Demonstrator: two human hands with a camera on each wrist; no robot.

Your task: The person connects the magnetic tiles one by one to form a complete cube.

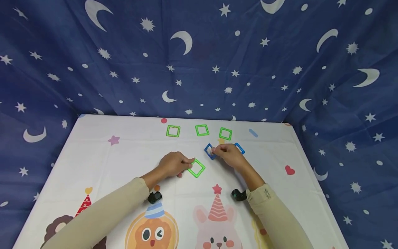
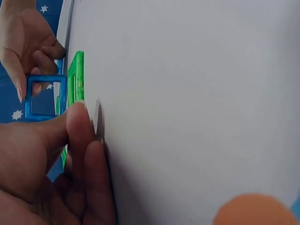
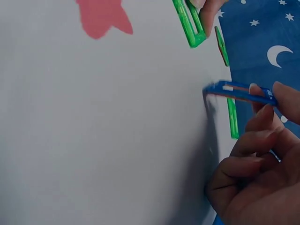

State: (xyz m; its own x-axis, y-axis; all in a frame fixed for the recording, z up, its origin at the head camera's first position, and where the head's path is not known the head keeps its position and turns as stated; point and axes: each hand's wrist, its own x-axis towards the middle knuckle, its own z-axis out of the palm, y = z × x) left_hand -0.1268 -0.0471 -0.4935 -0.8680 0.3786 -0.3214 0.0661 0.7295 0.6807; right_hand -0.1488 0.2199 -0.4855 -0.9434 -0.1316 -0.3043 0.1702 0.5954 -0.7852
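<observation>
In the head view, my left hand (image 1: 173, 164) pinches a green square frame tile (image 1: 200, 172) at its left corner, between thumb and fingers. My right hand (image 1: 230, 155) holds a blue square frame tile (image 1: 208, 154) by its edge, up and to the right of the green one. The two tiles are apart. From the right wrist, the blue tile (image 3: 241, 96) appears tilted, with its far end close to the white surface. A second blue tile (image 1: 241, 147) lies just beyond the right hand, partly hidden by it.
Three more green square tiles lie along the back of the white printed tablecloth (image 1: 124, 162): a left one (image 1: 173, 136), a middle one (image 1: 203, 135) and a right one (image 1: 225, 138). A dark blue curtain (image 1: 199, 83) with moons and stars rises behind the table.
</observation>
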